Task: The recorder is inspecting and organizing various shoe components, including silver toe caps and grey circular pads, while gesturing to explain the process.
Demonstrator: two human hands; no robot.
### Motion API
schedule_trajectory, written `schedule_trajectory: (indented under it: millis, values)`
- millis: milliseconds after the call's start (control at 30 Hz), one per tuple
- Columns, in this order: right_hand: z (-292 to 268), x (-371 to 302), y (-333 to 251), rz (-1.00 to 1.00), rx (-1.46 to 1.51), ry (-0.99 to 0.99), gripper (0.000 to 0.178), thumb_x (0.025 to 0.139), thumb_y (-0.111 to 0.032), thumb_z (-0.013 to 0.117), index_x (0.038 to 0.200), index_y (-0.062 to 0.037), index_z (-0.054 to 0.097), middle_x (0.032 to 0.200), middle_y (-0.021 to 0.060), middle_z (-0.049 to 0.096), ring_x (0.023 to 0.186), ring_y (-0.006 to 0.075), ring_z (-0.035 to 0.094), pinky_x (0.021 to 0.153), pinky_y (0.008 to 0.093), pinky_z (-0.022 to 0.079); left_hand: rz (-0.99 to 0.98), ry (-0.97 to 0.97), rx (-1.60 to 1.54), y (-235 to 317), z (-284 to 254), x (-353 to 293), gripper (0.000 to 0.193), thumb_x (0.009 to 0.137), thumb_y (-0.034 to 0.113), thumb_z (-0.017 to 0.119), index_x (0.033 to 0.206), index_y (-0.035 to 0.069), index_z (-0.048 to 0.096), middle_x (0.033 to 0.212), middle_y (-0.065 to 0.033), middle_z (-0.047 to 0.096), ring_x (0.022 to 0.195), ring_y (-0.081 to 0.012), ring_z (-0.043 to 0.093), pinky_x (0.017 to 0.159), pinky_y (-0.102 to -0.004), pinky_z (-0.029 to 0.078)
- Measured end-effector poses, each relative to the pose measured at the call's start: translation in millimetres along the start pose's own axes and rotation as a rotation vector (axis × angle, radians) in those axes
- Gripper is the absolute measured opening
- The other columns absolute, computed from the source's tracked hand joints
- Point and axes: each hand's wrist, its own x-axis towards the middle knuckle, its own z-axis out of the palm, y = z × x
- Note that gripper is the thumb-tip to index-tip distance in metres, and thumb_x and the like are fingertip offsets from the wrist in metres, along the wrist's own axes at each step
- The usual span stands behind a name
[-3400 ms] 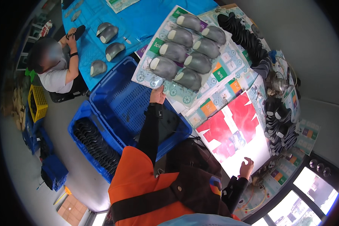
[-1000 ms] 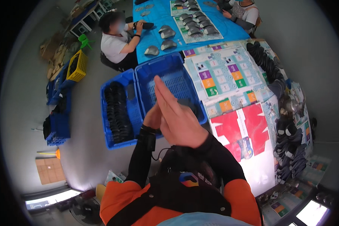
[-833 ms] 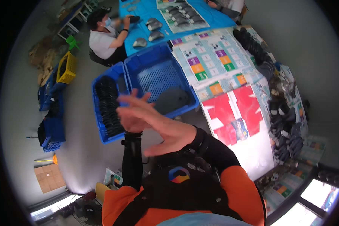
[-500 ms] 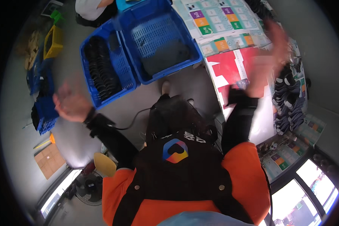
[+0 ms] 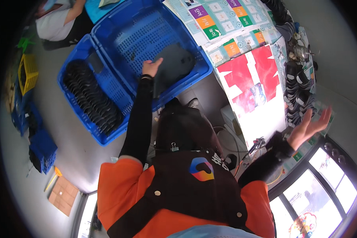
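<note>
1. Left hand (image 5: 150, 67): fingers curled onto the near edge of a dark grey moulded piece (image 5: 174, 65), seemingly pinching it; how firmly it grips I cannot tell.
2. Right hand (image 5: 307, 127): fingers spread wide, palm up, holding nothing, raised off the table's far end.
3. Dark grey moulded piece: lies in the right-hand blue crate (image 5: 146, 35), against its near wall. Judged light, fairly stiff, matt rather than slippery; a thin rim is the natural hold, and one hand should suffice.
4. Second blue crate (image 5: 77, 75): touching the first, filled with rows of black parts (image 5: 93, 103).
5. Table (image 5: 261, 123): covered with red-and-white and coloured printed sheets (image 5: 254, 75); stacked dark pieces (image 5: 297, 87) along its far edge.
6. Room: grey floor, yellow crate (image 5: 25, 73), a seated person (image 5: 59, 20) nearby.
</note>
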Motion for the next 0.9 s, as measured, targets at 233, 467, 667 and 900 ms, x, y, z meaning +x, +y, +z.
schedule_trajectory:
  millis: [233, 467, 667, 900]
  values:
    - [-39, -47, 18, 0.236, -0.379, -0.141, 0.060, 0.096, -0.023, 0.068, 0.149, -0.0080, 0.045, 0.151, 0.0160, 0.036, 0.139, 0.0312, 0.039, 0.108, 0.0500, 0.047, -0.295, -0.046, 0.539, 23, 131, 42, 0.118, 0.060, 0.062, 0.092, 0.133, -0.014, 0.038, 0.130, -0.0254, 0.060, 0.120, -0.0363, 0.062, 0.103, -0.0433, 0.051]
    - [-45, -71, 42, 0.316, -0.625, -0.315, 0.046, 0.096, -0.014, 0.068, 0.141, -0.0095, 0.055, 0.149, 0.0131, 0.040, 0.138, 0.0300, 0.043, 0.105, 0.0479, 0.051, -0.178, -0.128, 0.581, 48, 156, 16, 0.051, 0.075, 0.037, 0.087, 0.116, 0.010, 0.073, 0.140, -0.0153, 0.049, 0.131, -0.0393, 0.047, 0.107, -0.0465, 0.047]
    - [-31, -67, 40, 0.301, -0.549, -0.358, 0.040, 0.095, -0.010, 0.067, 0.133, -0.0062, 0.060, 0.148, 0.0142, 0.043, 0.135, 0.0326, 0.047, 0.106, 0.0466, 0.050, -0.051, 0.213, 0.493, 7, 134, 35, 0.047, 0.082, 0.026, 0.082, 0.120, 0.004, 0.066, 0.136, -0.0228, 0.048, 0.127, -0.0400, 0.051, 0.103, -0.0472, 0.049]
    - [5, -60, 43, 0.206, -0.385, -0.548, 0.037, 0.086, -0.001, 0.068, 0.122, -0.0036, 0.063, 0.134, 0.0178, 0.056, 0.127, 0.0370, 0.054, 0.105, 0.0473, 0.045, -0.269, -0.245, 0.403, -11, 149, 57, 0.064, 0.077, 0.038, 0.080, 0.121, -0.006, 0.064, 0.119, -0.0256, 0.069, 0.115, -0.0417, 0.065, 0.099, -0.0457, 0.052]
